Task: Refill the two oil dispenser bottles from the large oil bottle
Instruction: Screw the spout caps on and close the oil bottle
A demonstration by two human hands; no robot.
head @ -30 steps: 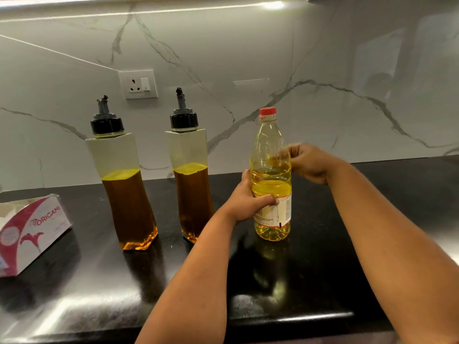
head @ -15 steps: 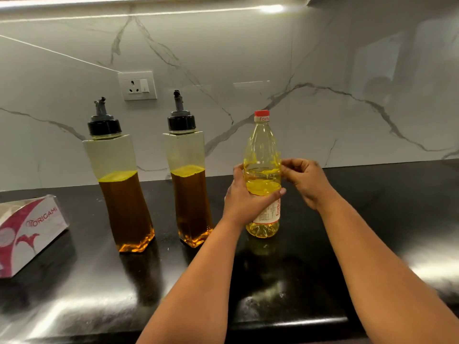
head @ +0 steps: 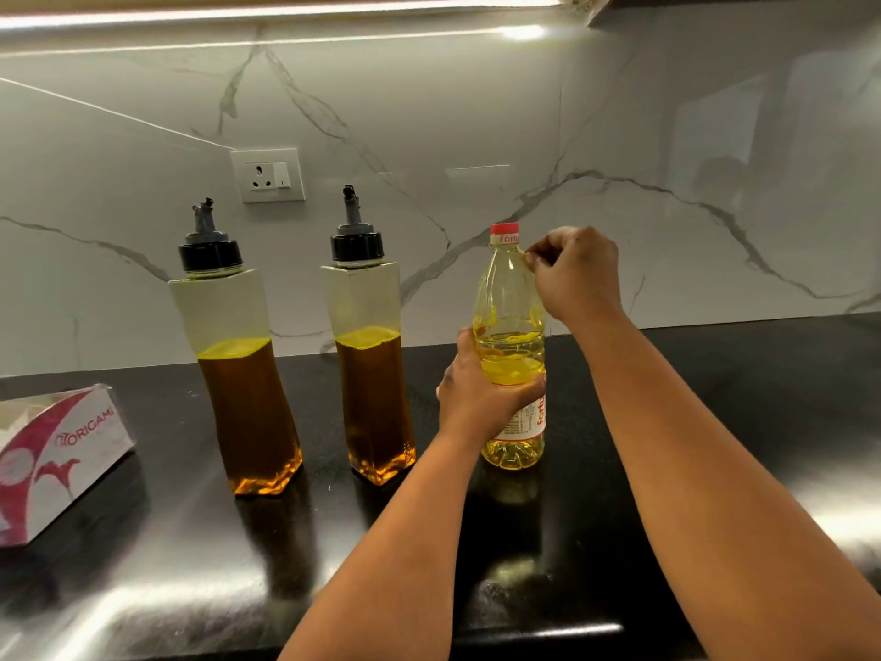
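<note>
The large clear oil bottle (head: 510,298) stands upright on the black counter (head: 739,422), about half full of yellow oil, with its red cap (head: 504,229) on. My left hand (head: 481,393) grips the bottle around its middle, just above the label. My right hand (head: 577,274) is raised beside the bottle's shoulder, its curled fingertips at the neck just below the cap, holding nothing I can see. To the left stand two tall dispenser bottles with black spout caps, one on the left (head: 238,374) and one on the right (head: 369,369), each roughly half full of darker amber oil.
A pink and white tissue box (head: 57,450) lies at the counter's left edge. A wall socket (head: 267,175) sits on the marble backsplash behind the dispensers. The counter's front edge runs under my forearms.
My right hand has risen from the bottle's middle to its neck beside the cap. My left hand keeps its grip on the bottle, which stays on the counter.
</note>
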